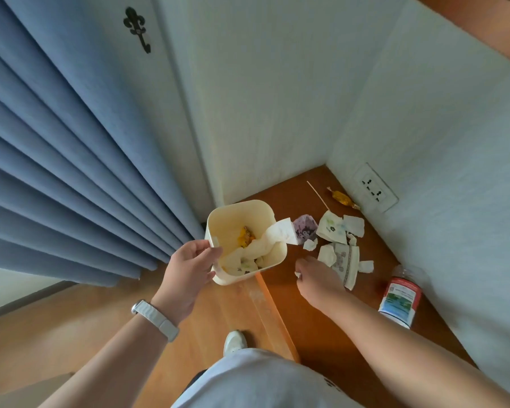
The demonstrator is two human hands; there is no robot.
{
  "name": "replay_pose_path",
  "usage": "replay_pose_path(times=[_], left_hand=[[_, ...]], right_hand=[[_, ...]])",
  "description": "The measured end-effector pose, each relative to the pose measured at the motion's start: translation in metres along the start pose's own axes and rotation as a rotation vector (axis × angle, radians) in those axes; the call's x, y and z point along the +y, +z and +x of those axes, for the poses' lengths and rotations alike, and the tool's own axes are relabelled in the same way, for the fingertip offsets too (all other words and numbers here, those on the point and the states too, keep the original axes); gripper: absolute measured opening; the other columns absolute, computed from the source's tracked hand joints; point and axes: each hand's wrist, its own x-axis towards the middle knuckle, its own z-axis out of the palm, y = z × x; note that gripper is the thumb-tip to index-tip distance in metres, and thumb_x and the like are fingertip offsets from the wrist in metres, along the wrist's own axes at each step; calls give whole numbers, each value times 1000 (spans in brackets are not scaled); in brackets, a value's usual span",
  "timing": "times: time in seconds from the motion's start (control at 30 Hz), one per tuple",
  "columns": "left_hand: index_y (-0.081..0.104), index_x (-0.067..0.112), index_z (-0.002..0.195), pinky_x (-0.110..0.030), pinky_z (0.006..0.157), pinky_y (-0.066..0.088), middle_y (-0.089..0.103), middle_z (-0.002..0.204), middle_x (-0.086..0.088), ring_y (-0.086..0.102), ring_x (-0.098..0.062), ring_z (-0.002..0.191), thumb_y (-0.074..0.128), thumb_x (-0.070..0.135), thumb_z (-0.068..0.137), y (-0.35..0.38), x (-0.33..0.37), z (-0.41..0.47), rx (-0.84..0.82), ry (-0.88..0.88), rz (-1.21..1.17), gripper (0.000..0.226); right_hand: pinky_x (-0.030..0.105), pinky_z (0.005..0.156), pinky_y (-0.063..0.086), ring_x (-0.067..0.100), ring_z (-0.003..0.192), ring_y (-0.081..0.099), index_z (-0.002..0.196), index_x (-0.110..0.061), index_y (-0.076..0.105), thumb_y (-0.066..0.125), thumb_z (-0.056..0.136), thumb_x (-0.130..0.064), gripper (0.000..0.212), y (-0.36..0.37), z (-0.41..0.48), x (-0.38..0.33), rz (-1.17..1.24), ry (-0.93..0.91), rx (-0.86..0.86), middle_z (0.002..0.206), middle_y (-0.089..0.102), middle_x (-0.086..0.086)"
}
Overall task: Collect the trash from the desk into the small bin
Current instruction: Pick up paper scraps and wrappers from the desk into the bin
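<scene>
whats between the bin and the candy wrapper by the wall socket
In the head view, between the small bin and the candy wrapper lie a purple printed paper and a thin stick; otherwise bare desk.

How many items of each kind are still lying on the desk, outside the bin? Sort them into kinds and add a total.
Torn paper scraps: about 8, though the small ones are hard to separate
Purple wrapper: 1
Gold sweet wrapper: 1
Thin stick: 1
Plastic bottle: 1
Total: about 12
</scene>
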Motion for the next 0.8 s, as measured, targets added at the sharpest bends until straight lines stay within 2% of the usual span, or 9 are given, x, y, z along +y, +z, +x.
replay_pose_path(times=[0.1, 0.17, 0.23, 0.33, 0.5, 0.6, 0.67, 0.73, 0.8], left_hand=[[72, 11, 108, -46, 95, 59, 71, 105, -33, 70, -33, 100, 71, 22, 94, 0, 0, -4, -15, 13, -31, 18], [71, 10, 108, -50, 98, 57, 67, 97, -22, 67, -29, 96, 71, 23, 94, 2, -1, -6, -30, 15, -48, 19], [72, 10, 108, -49, 98, 56, 67, 99, -16, 65, -26, 94, 71, 24, 94, 5, -2, -7, -43, 18, -55, 20], [72, 12, 106, -49, 97, 57, 67, 97, -15, 65, -25, 92, 71, 24, 93, 9, -2, -10, -59, 28, -66, 17], [72, 12, 102, -45, 93, 59, 72, 99, -17, 70, -27, 96, 71, 24, 94, 14, -2, -14, -88, 56, -68, 14], [73, 13, 102, -39, 86, 59, 81, 104, -12, 75, -26, 102, 71, 23, 94, 11, -3, -17, -84, 63, -86, 13], [73, 13, 103, -39, 86, 59, 81, 107, -14, 74, -28, 105, 72, 24, 94, 9, -3, -18, -77, 63, -88, 15], [72, 12, 104, -43, 91, 59, 79, 112, -19, 73, -32, 109, 73, 26, 91, 5, -3, -18, -74, 64, -85, 19], [72, 12, 105, -45, 94, 59, 78, 113, -19, 72, -33, 111, 73, 26, 90, 1, -4, -17, -71, 60, -83, 20]], right_hand=[[30, 66, 53, 10, 80, 59, 102, -23, 60, 55, 93, -21, 11, -28, -12, -7, 131, 16, 150, 101, 60, -8], [31, 59, 54, 12, 74, 61, 94, -20, 60, 62, 90, -19, 5, -54, -22, -15, 203, -23, 319, 90, 61, -7], [31, 51, 54, 12, 67, 60, 91, -15, 62, 65, 88, -15, 5, -81, -33, -26, 267, -78, 494, 82, 61, -5], [25, 50, 53, 10, 68, 58, 95, -13, 65, 66, 88, -13, 7, -113, -48, -42, 323, -173, 665, 86, 63, -4], [25, 58, 53, 10, 73, 58, 95, -12, 65, 65, 88, -13, 7, -127, -63, -64, 380, -316, 612, 87, 62, -6], [26, 61, 53, 7, 75, 57, 95, -12, 65, 62, 91, -16, 6, -120, -65, -72, 335, -359, 532, 87, 57, -11], [27, 62, 55, 10, 81, 59, 95, -13, 65, 63, 90, -18, 7, -115, -66, -73, 275, -369, 512, 90, 60, -10], [19, 63, 51, 15, 88, 62, 100, -14, 66, 65, 89, -20, 13, -111, -65, -74, 230, -369, 500, 100, 65, -3], [9, 63, 40, 12, 87, 60, 104, -13, 66, 67, 88, -21, 19, -108, -63, -74, 232, -365, 498, 103, 64, -2]])
